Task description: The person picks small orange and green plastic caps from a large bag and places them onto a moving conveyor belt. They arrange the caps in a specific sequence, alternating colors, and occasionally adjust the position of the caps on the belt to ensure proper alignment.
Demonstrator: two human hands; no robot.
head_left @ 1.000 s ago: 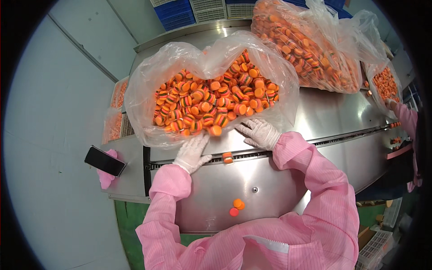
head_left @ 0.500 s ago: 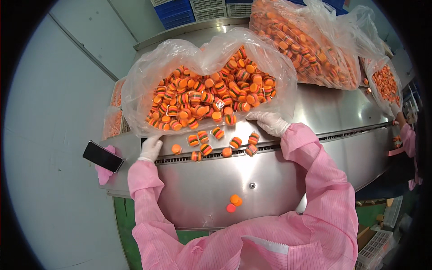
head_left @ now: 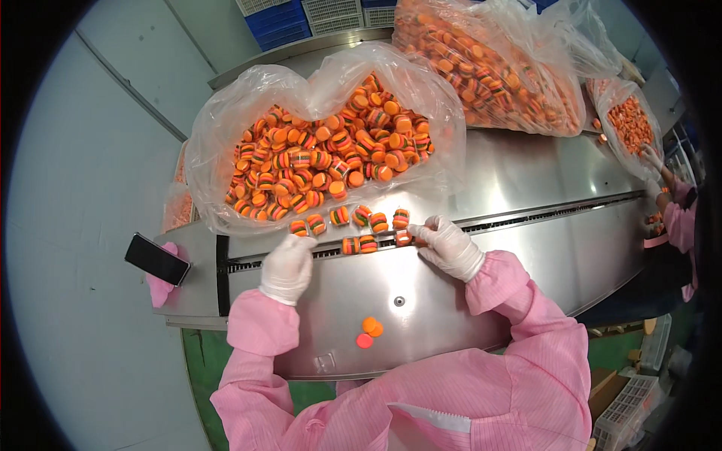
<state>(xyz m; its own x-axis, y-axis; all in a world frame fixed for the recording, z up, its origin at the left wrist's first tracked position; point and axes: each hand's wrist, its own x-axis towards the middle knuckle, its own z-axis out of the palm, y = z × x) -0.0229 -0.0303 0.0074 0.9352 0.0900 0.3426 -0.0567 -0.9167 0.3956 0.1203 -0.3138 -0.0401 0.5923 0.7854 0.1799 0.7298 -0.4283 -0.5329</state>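
Small burger-shaped gummies [head_left: 339, 216] in orange, red and green layers, in clear wrappers, lie loose along the dark slot [head_left: 481, 226] of a steel worktable. My left hand [head_left: 288, 269], white-gloved, has its fingers curled together just below the leftmost gummy; what they hold, if anything, is hidden. White-gloved too, my right hand [head_left: 453, 252] pinches a gummy at the right end of the loose group, its fingers partly covering it. Behind them a large clear plastic bag [head_left: 207, 161] lies with its mouth gaping, heaped with the same gummies.
Three loose round pieces [head_left: 368, 328], orange and pink, lie on the near steel surface. A phone [head_left: 156, 259] rests on a pink cloth at left. Another full bag [head_left: 496, 75] stands at the back. At far right a co-worker's gloved hand [head_left: 651, 156] touches a smaller bag.
Both hands have moved inward from beside the bag to the loose gummies. My right hand has closed on a gummy. The loose gummies now sit closer together, and the view has shifted slightly.
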